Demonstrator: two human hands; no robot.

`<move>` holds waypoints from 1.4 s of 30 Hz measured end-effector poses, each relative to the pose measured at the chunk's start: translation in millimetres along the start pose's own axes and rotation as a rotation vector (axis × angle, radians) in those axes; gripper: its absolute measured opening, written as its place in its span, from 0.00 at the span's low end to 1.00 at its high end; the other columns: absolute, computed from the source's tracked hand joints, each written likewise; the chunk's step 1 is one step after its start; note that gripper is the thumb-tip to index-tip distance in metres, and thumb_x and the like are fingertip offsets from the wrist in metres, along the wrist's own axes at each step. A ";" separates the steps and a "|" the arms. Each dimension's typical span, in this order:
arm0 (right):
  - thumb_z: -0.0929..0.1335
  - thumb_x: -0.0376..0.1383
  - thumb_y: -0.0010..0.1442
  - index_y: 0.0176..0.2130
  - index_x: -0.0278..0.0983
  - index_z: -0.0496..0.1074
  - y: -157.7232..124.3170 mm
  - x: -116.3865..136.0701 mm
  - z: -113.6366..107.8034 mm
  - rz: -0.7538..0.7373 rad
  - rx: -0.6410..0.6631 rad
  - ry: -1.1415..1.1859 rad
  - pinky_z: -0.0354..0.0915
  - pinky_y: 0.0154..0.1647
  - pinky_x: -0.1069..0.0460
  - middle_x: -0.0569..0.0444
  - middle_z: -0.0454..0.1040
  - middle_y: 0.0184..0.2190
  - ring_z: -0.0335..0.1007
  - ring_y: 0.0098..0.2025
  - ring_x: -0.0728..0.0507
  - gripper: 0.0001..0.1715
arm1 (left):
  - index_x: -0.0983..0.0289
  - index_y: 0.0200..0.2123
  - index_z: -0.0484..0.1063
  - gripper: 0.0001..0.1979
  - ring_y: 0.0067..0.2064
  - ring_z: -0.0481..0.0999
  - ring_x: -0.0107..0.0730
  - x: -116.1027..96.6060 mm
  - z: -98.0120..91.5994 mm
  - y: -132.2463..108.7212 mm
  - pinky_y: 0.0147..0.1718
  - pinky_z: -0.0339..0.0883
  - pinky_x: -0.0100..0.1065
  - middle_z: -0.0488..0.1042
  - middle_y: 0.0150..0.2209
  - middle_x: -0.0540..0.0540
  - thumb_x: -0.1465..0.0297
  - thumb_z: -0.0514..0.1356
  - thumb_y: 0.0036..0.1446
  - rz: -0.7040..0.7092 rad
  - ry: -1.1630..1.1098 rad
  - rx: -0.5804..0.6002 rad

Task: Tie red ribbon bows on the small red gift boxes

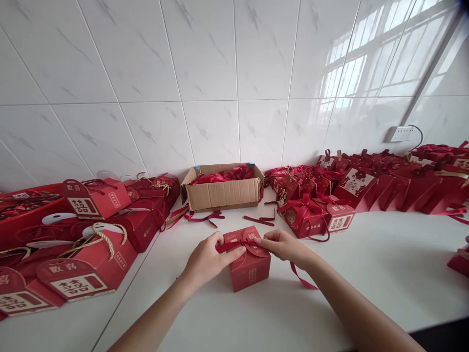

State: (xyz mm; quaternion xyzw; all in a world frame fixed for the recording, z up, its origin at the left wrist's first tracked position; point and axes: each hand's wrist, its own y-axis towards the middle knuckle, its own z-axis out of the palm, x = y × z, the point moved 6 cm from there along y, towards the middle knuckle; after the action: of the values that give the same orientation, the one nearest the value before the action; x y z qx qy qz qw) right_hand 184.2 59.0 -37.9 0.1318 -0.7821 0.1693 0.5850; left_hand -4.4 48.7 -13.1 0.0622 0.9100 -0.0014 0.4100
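Two bare hands at work on a red box. The red box (250, 264) stands on the white table (286, 318), directly before the person and between the hands. A dark red ribbon (227, 247) crosses its top, over the rounded flaps. The left hand (209, 259) pinches the ribbon between thumb and fingers at the box's left edge, the thumb lying over the top. The right hand (284, 246) pinches it near the middle of the lid with the fingertips; a ribbon tail (305, 282) hangs below this hand onto the table. Pale characters on the flaps are partly covered by the fingers, and a small framed label on the side is too small to read.

At left, the upper handled box (97, 198) and the lower handled box (88, 266) each read 歡喜 above a pale panel bearing 囍. At right, a bow-topped box (306, 222) shows gold lettering, not legible, beside a panelled box (341, 220) marked 囍. Behind the hands, a cardboard carton (223, 194) holds red ribbons (223, 177); loose strips (259, 221) lie before it. Red boxes (394, 190) stand in rows at far right.
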 end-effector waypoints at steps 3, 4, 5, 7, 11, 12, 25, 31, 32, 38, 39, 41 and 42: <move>0.70 0.53 0.49 0.20 0.36 0.57 3.0 -2.4 -2.8 -0.040 0.024 0.145 0.36 0.18 0.55 0.65 0.49 0.15 0.39 0.17 0.55 0.28 | 0.61 0.28 0.68 0.19 0.31 0.73 0.36 -9.5 3.3 -2.0 0.26 0.62 0.31 0.74 0.28 0.51 0.51 0.61 0.43 0.034 -0.123 0.065; 0.70 0.52 0.49 0.20 0.36 0.57 3.9 -3.4 -4.9 -0.053 0.024 0.182 0.36 0.18 0.55 0.66 0.49 0.14 0.39 0.17 0.55 0.27 | 0.61 0.29 0.69 0.18 0.32 0.74 0.37 -11.7 4.2 -2.6 0.27 0.63 0.31 0.75 0.29 0.51 0.52 0.61 0.44 0.041 -0.157 0.083; 0.71 0.51 0.48 0.20 0.36 0.58 4.4 -4.2 -7.6 -0.063 0.024 0.204 0.35 0.18 0.54 0.66 0.49 0.13 0.38 0.17 0.56 0.27 | 0.61 0.30 0.70 0.18 0.33 0.74 0.37 -12.9 5.0 -3.0 0.28 0.64 0.31 0.75 0.30 0.52 0.53 0.61 0.44 0.044 -0.180 0.097; 0.73 0.49 0.46 0.20 0.36 0.58 4.0 -5.5 -13.8 -0.072 0.021 0.211 0.34 0.18 0.54 0.67 0.48 0.13 0.37 0.17 0.56 0.26 | 0.62 0.27 0.69 0.18 0.32 0.73 0.36 -11.5 6.6 -3.4 0.28 0.63 0.31 0.74 0.29 0.51 0.53 0.62 0.43 0.030 -0.175 0.118; 0.73 0.48 0.46 0.19 0.35 0.60 -2.5 -5.2 -21.3 -0.052 0.065 0.198 0.35 0.19 0.54 0.66 0.49 0.13 0.37 0.17 0.56 0.25 | 0.62 0.21 0.59 0.23 0.26 0.68 0.31 -1.4 7.5 -2.4 0.24 0.59 0.29 0.69 0.24 0.48 0.50 0.62 0.42 -0.024 -0.115 0.109; 0.73 0.47 0.48 0.19 0.34 0.61 -4.9 -3.4 -20.9 -0.062 0.093 0.209 0.36 0.19 0.55 0.66 0.50 0.13 0.39 0.17 0.56 0.24 | 0.62 0.21 0.59 0.23 0.26 0.68 0.30 0.0 7.4 -2.2 0.24 0.59 0.29 0.68 0.24 0.48 0.50 0.62 0.42 -0.022 -0.120 0.101; 0.72 0.39 0.52 0.32 0.38 0.78 -9.4 35.2 3.3 -0.274 0.094 0.579 0.66 0.31 0.54 0.50 0.74 0.41 0.70 0.32 0.49 0.08 | 0.60 0.26 0.56 0.23 0.27 0.61 0.29 -7.5 2.3 -5.1 0.26 0.54 0.29 0.60 0.24 0.45 0.49 0.61 0.43 0.083 0.001 -0.044; 0.73 0.39 0.51 0.37 0.35 0.77 -1.9 29.7 8.3 -0.277 0.061 0.584 0.63 0.25 0.55 0.57 0.72 0.22 0.63 0.21 0.53 0.12 | 0.59 0.29 0.56 0.23 0.31 0.65 0.31 -6.6 1.7 -5.4 0.30 0.59 0.31 0.64 0.28 0.46 0.51 0.62 0.43 0.090 0.011 -0.075; 0.73 0.39 0.51 0.36 0.35 0.77 -1.0 30.0 7.6 -0.279 0.022 0.573 0.61 0.23 0.56 0.57 0.71 0.21 0.61 0.19 0.54 0.12 | 0.59 0.31 0.57 0.23 0.33 0.66 0.33 -7.2 0.7 -5.6 0.32 0.61 0.33 0.65 0.31 0.48 0.52 0.63 0.43 0.105 0.016 -0.092; 0.72 0.44 0.51 0.33 0.34 0.77 -1.6 39.3 7.1 -0.314 -0.097 0.451 0.57 0.20 0.55 0.58 0.68 0.17 0.58 0.17 0.53 0.16 | 0.59 0.38 0.64 0.18 0.50 0.66 0.45 -29.2 -12.6 -6.6 0.48 0.60 0.47 0.68 0.45 0.56 0.60 0.64 0.45 0.256 0.056 -0.210; 0.72 0.45 0.51 0.34 0.35 0.77 -2.1 40.1 7.0 -0.319 -0.110 0.421 0.58 0.21 0.54 0.57 0.69 0.18 0.59 0.17 0.53 0.16 | 0.59 0.38 0.65 0.15 0.50 0.66 0.44 -36.1 -14.7 -6.1 0.49 0.60 0.47 0.68 0.45 0.56 0.61 0.62 0.48 0.284 0.030 -0.211; 0.72 0.45 0.50 0.37 0.37 0.77 -2.9 40.9 6.4 -0.333 -0.142 0.361 0.61 0.22 0.53 0.55 0.73 0.23 0.62 0.19 0.51 0.17 | 0.59 0.40 0.66 0.13 0.49 0.69 0.40 -49.6 -16.8 -3.4 0.49 0.62 0.44 0.71 0.44 0.56 0.60 0.57 0.54 0.316 -0.052 -0.183; 0.72 0.45 0.50 0.37 0.37 0.77 -3.1 40.9 6.1 -0.342 -0.157 0.339 0.62 0.23 0.53 0.54 0.75 0.27 0.64 0.20 0.51 0.17 | 0.59 0.41 0.67 0.13 0.48 0.70 0.39 -55.6 -16.6 -1.5 0.48 0.63 0.41 0.72 0.43 0.56 0.59 0.56 0.55 0.320 -0.091 -0.159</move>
State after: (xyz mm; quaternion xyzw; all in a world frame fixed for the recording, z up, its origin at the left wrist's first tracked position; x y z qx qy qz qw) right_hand 168.6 53.3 0.2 0.1862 -0.6499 0.0263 0.7364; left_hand 19.6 41.9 39.3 0.1736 0.8661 0.1328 0.4495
